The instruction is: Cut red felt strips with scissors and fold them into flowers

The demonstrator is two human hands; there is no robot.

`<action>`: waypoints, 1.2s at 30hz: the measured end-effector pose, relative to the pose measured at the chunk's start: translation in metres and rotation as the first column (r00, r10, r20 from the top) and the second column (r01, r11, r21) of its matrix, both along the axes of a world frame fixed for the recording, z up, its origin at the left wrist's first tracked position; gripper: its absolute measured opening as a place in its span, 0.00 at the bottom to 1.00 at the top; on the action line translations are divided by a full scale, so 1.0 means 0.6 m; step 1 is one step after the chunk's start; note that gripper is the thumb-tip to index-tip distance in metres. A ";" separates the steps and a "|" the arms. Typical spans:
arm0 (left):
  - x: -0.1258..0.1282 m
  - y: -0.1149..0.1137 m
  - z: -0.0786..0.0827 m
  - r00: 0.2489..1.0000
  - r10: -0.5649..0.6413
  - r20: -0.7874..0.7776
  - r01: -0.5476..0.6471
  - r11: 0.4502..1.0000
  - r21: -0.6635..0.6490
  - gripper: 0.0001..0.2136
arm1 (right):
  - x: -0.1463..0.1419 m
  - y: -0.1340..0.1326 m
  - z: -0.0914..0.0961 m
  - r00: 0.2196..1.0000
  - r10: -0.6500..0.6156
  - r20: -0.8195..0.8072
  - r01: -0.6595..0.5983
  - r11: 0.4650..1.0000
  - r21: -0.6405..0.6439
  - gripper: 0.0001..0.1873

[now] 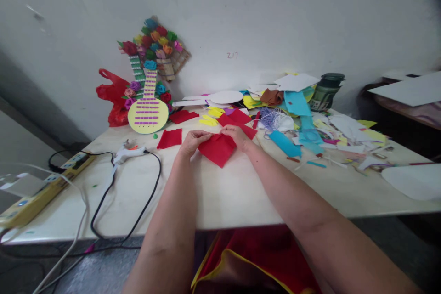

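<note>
My left hand (193, 141) and my right hand (236, 136) both pinch the upper edge of a red paper square (217, 150) that lies on the pale table (220, 193). Fingers of both hands are curled closed on the paper. The square points a corner toward me. A second red paper piece (170, 138) lies just left of my left hand. More red pieces (237, 118) lie behind my right hand.
A white glue gun (128, 152) with a black cord lies at the left, near a yellow power strip (41, 188). A paper guitar with paper flowers (149, 82) leans on the wall. Coloured paper scraps (303, 124) and a dark green jar (326, 92) crowd the right.
</note>
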State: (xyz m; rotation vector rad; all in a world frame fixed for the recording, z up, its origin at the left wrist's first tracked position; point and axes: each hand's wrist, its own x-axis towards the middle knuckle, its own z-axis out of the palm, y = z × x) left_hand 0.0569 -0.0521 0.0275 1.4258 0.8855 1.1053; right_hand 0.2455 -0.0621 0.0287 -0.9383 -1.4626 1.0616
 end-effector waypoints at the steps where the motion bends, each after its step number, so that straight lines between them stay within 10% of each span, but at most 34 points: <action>1: 0.001 -0.001 0.000 1.000 0.005 0.000 -0.005 1.000 -0.005 0.15 | -0.002 0.001 -0.002 1.000 -0.015 0.013 0.015 1.000 -0.009 0.08; 9: 0.004 -0.004 0.004 0.999 0.021 0.028 -0.021 1.000 0.011 0.27 | -0.011 0.009 -0.013 0.998 -0.048 -0.032 0.048 0.999 -0.019 0.12; 30: 0.008 0.000 0.003 0.991 -0.034 -0.126 0.032 0.999 -0.014 0.14 | -0.011 0.000 -0.004 0.982 -0.060 0.179 0.060 0.998 0.005 0.12; 36: 0.009 -0.002 0.008 0.997 0.042 -0.067 -0.044 0.999 -0.021 0.15 | -0.008 -0.002 -0.002 0.997 -0.064 -0.038 0.059 0.991 -0.116 0.19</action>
